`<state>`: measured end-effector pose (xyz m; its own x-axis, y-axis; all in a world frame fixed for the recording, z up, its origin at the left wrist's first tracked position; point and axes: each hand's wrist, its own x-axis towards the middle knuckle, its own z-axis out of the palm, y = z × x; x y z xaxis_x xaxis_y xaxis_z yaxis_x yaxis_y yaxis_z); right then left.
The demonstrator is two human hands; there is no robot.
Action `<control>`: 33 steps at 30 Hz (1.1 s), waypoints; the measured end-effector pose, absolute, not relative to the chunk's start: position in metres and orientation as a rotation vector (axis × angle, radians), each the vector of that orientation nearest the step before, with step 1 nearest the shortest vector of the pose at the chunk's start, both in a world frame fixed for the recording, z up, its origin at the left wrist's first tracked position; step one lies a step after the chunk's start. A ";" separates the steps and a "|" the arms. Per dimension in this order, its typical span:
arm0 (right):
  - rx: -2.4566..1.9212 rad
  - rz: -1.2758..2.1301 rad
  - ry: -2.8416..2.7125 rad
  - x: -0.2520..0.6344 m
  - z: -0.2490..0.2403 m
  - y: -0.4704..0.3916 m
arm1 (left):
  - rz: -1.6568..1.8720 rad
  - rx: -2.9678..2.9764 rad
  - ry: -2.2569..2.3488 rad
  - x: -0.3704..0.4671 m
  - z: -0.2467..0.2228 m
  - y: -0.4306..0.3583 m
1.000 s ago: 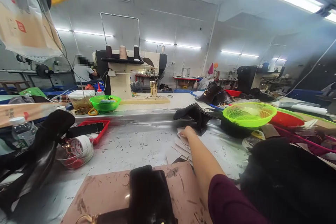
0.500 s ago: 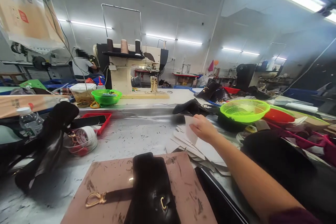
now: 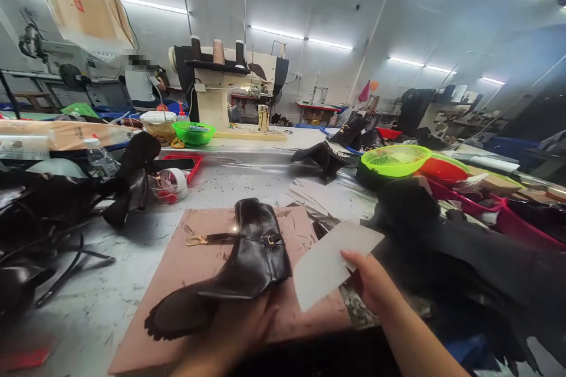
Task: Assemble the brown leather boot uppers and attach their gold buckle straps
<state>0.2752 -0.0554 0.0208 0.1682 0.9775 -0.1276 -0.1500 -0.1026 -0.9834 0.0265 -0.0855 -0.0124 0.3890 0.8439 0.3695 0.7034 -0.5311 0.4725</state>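
Note:
A pale sheet (image 3: 329, 256) is pinched in my right hand (image 3: 369, 280), between thumb and fingers, over the right edge of a pinkish-brown board (image 3: 194, 271). On that board lies a black leather boot upper (image 3: 256, 247) with a small gold buckle; a strap with a gold loop (image 3: 196, 239) points left from it. My left hand (image 3: 245, 324) is at the near side of the upper, smeared by motion, so its fingers cannot be made out. Beyond the board rests a stack of pale sheets (image 3: 309, 194).
Black leather pieces (image 3: 128, 182) lie at the left, near a red tray (image 3: 194, 169). A green basket (image 3: 395, 160) and dark material (image 3: 442, 247) are at the right. Behind stands a sewing machine (image 3: 212, 94); a person (image 3: 140, 83) sits far left.
My right hand has come back from the stack toward me with a pale sheet. My left hand has come into view by the boot upper. The view has tilted down, showing more of the board.

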 end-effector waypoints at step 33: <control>-1.505 0.191 -2.320 0.260 -0.011 -0.109 | 0.515 2.241 1.618 0.037 0.009 -0.139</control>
<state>0.2601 -0.1088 -0.0106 -0.3628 0.9031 0.2297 0.8533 0.4210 -0.3075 0.0367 -0.1385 0.0090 0.2904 0.9519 0.0981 0.8332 -0.3020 0.4632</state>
